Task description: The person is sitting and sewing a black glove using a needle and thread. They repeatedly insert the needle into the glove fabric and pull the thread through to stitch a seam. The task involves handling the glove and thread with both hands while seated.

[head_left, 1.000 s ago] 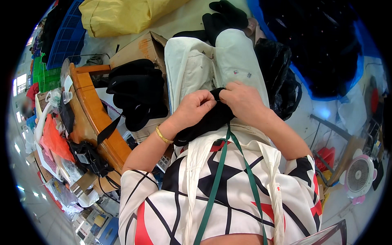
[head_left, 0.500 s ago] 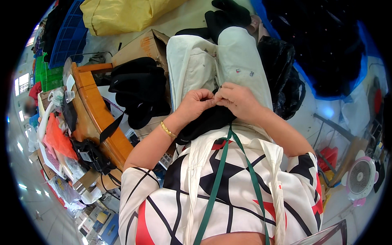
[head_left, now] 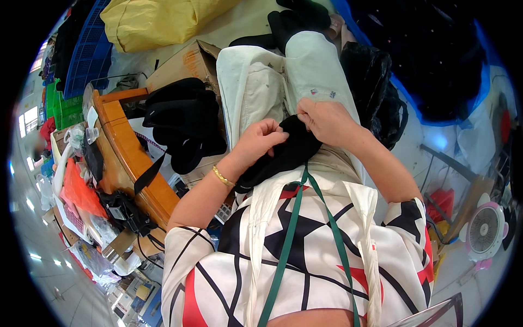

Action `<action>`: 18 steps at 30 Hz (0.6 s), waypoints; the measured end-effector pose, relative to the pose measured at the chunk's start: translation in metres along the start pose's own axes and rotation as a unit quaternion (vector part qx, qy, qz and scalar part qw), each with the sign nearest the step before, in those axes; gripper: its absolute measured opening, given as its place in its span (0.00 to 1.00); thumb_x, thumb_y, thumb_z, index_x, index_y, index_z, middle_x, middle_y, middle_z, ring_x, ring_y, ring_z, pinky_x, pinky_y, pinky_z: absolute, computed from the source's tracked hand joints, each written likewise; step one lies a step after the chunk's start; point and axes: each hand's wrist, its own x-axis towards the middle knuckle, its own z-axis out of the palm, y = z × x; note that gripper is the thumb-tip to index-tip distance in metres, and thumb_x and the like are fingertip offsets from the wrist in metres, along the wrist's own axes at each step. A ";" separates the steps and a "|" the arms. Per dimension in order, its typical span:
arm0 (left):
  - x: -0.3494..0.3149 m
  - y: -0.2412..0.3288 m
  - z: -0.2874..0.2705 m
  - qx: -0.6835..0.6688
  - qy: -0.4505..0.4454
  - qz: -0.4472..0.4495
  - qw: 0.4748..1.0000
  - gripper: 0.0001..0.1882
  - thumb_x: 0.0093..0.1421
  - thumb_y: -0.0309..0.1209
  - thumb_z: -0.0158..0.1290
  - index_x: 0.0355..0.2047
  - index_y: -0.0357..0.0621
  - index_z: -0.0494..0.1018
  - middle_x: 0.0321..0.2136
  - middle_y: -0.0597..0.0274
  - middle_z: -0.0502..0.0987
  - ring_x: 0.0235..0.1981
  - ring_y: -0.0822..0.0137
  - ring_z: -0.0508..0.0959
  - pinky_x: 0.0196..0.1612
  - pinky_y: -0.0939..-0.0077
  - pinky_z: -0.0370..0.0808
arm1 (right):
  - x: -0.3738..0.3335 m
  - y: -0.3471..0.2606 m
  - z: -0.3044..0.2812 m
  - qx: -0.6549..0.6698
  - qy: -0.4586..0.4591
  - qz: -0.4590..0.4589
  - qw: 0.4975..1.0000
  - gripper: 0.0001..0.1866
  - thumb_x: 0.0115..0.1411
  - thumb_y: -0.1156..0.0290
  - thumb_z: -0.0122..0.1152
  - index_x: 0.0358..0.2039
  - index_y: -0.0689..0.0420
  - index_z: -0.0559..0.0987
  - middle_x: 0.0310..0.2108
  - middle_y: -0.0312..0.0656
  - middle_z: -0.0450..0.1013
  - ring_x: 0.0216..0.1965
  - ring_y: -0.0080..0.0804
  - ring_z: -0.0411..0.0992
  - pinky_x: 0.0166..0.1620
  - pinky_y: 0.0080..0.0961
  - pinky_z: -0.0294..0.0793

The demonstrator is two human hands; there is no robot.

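A soft black fabric piece (head_left: 294,143) lies across my lap on the pale apron. My right hand (head_left: 328,121) pinches its far edge between thumb and fingertips. To the left, my left hand (head_left: 260,143) hovers over the cloth with its fingers curled and the thumb against them. Whether a thread or anything else small is in that pinch cannot be seen. White cloth (head_left: 321,71) with small printed or stitched marks covers my legs beyond the hands.
Black fabric pieces (head_left: 182,117) are piled at my left beside a cardboard box (head_left: 188,65) and a wooden table edge (head_left: 125,147). At my right are a black plastic bag (head_left: 368,87), a blue-edged container (head_left: 406,90) of dark items and a fan (head_left: 485,231).
My hands, fingertips together before, have moved apart. The right went up and right, drawing the black cloth's edge with it, so more of the cloth shows; the left stays almost in place.
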 end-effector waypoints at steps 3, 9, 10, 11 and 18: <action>0.004 0.000 0.010 0.129 0.084 0.005 0.988 0.12 0.58 0.34 0.62 0.26 0.44 0.71 0.22 0.70 0.74 0.19 0.79 0.70 0.19 0.84 0.66 | 0.000 -0.001 0.000 -0.008 0.002 0.008 1.000 0.04 0.64 0.72 0.51 0.34 0.57 0.72 0.23 0.46 0.75 0.28 0.48 0.75 0.33 0.39 0.71; 0.019 0.002 0.015 0.168 0.110 0.011 0.980 0.16 0.54 0.35 0.65 0.22 0.40 0.68 0.16 0.63 0.74 0.15 0.73 0.73 0.17 0.77 0.70 | -0.006 -0.003 -0.007 0.156 0.036 0.029 0.987 0.05 0.67 0.71 0.52 0.35 0.58 0.71 0.22 0.40 0.72 0.24 0.33 0.72 0.31 0.29 0.70; 0.021 0.003 0.015 0.168 0.107 0.004 0.980 0.17 0.54 0.35 0.65 0.23 0.40 0.68 0.16 0.63 0.74 0.15 0.72 0.74 0.17 0.77 0.70 | -0.008 -0.004 -0.010 0.203 0.050 0.032 0.977 0.05 0.68 0.71 0.53 0.35 0.58 0.70 0.22 0.39 0.72 0.24 0.29 0.71 0.30 0.27 0.69; 0.022 0.004 0.014 0.168 0.104 -0.004 0.980 0.17 0.54 0.35 0.65 0.24 0.40 0.68 0.16 0.62 0.74 0.15 0.72 0.74 0.17 0.76 0.70 | -0.010 -0.007 -0.015 0.260 0.070 0.031 0.963 0.05 0.68 0.71 0.52 0.35 0.58 0.70 0.22 0.37 0.71 0.25 0.26 0.69 0.31 0.24 0.69; 0.024 0.004 0.013 0.167 0.101 -0.001 0.981 0.19 0.52 0.36 0.67 0.27 0.39 0.67 0.17 0.60 0.74 0.14 0.70 0.74 0.16 0.75 0.71 | -0.012 -0.026 -0.041 0.411 0.081 0.004 0.908 0.05 0.71 0.71 0.51 0.37 0.58 0.69 0.25 0.34 0.70 0.25 0.15 0.67 0.27 0.13 0.67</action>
